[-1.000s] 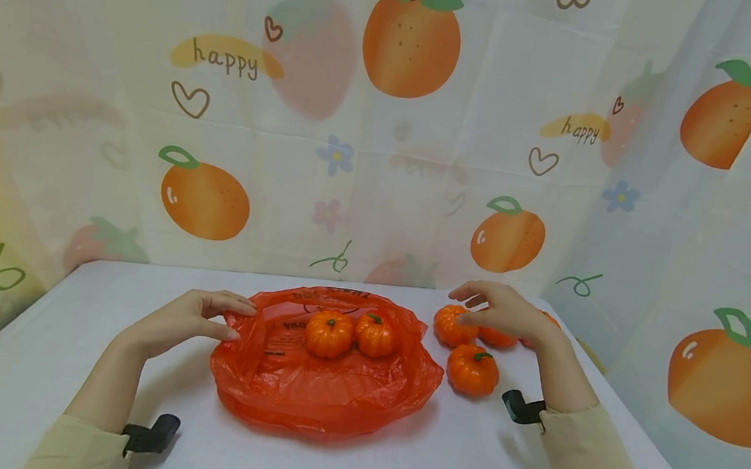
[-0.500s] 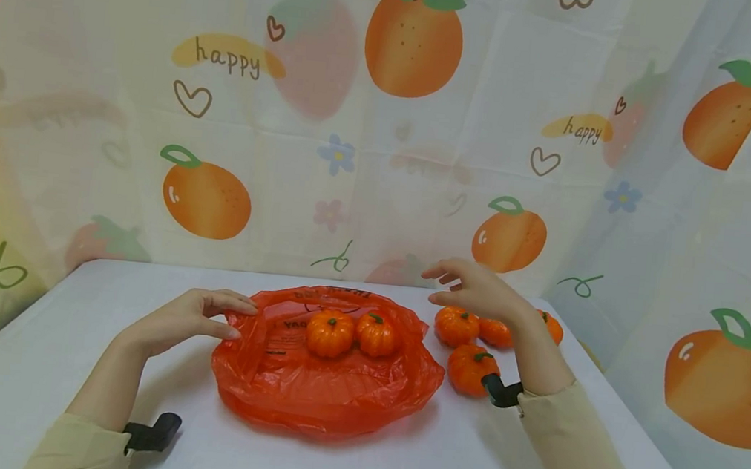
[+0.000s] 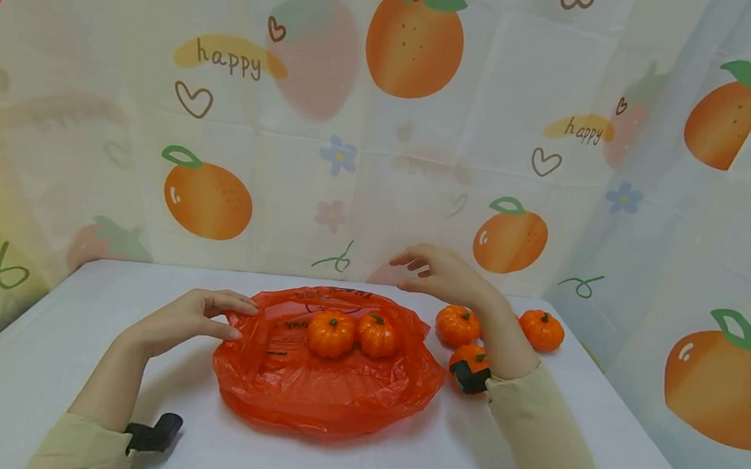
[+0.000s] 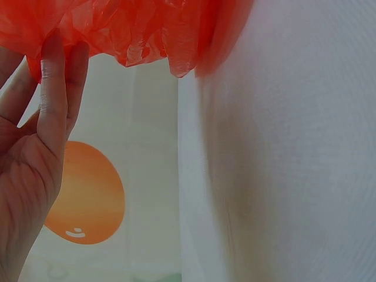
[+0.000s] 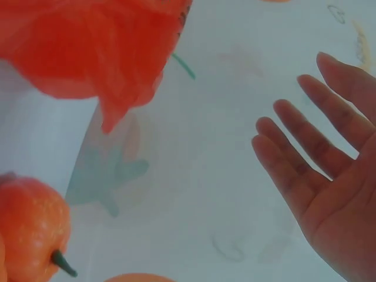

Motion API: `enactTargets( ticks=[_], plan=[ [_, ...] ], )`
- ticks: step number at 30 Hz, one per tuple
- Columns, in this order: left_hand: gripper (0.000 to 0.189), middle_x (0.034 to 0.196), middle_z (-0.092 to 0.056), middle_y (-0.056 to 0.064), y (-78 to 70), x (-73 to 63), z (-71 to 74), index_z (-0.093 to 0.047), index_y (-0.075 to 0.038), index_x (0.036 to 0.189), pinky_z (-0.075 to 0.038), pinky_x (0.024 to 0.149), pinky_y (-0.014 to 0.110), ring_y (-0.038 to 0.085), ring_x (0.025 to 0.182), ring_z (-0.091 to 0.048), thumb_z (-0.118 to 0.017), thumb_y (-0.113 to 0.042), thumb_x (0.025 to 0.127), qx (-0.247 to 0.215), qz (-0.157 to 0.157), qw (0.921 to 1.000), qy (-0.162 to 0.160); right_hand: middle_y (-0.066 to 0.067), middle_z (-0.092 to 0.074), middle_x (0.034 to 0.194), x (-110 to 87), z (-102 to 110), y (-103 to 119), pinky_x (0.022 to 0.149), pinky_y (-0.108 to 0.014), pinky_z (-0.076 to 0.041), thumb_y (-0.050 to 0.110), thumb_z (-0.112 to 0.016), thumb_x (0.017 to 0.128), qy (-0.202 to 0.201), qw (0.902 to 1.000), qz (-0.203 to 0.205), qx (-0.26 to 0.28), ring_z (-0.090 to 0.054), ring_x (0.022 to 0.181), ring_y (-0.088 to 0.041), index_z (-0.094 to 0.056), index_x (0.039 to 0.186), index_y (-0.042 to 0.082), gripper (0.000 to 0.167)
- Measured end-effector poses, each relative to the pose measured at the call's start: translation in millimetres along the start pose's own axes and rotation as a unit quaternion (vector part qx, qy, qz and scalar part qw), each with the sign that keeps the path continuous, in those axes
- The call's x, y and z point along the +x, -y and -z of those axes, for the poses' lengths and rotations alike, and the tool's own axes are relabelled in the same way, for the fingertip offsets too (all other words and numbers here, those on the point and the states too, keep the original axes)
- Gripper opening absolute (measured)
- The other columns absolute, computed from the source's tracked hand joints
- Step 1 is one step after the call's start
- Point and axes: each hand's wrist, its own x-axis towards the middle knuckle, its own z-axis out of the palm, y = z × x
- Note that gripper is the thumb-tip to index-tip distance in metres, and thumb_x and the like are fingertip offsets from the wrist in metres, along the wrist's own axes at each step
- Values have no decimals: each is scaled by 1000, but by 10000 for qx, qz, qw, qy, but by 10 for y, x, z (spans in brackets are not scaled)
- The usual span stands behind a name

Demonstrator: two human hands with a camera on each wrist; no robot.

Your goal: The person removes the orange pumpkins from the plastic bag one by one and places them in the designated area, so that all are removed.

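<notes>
An orange-red plastic bag (image 3: 321,401) lies spread with its mouth up on the table. Inside it sit two small orange pumpkins, the left pumpkin (image 3: 331,335) and the right pumpkin (image 3: 378,337), each with a green stem. My left hand (image 3: 190,320) holds the bag's left rim between thumb and fingers; in the left wrist view its fingers (image 4: 53,94) overlap the red film. My right hand (image 3: 442,274), loosely spread, is raised over the far right of the bag with nothing in it. Its palm (image 5: 346,217) shows bare in the right wrist view.
Right of the bag are more pumpkins: a back pumpkin (image 3: 457,325), a front pumpkin (image 3: 465,358) partly behind the black wrist camera (image 3: 468,379), and a far-right pumpkin (image 3: 541,329). My right forearm covers part of this group. A fruit-printed curtain (image 3: 406,192) hangs behind the white table (image 3: 248,465).
My right hand has moved left and up, from over the loose pumpkins toward the bag, empty throughout. The left hand, the bag and the pumpkins keep their places.
</notes>
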Motion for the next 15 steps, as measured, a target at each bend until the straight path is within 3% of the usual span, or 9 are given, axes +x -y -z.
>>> enactTargets(
  ticks=[15],
  plan=[
    [39, 145, -50, 21, 9, 0, 4, -67, -9, 125, -53, 88, 25, -14, 113, -48, -71, -20, 88, 56, 57, 10000, -24, -4, -64, 133, 348, -275, 143, 102, -41, -52, 25, -67, 93, 391, 9987, 282, 133, -62, 122, -26, -64, 129, 16, 37]
  ],
)
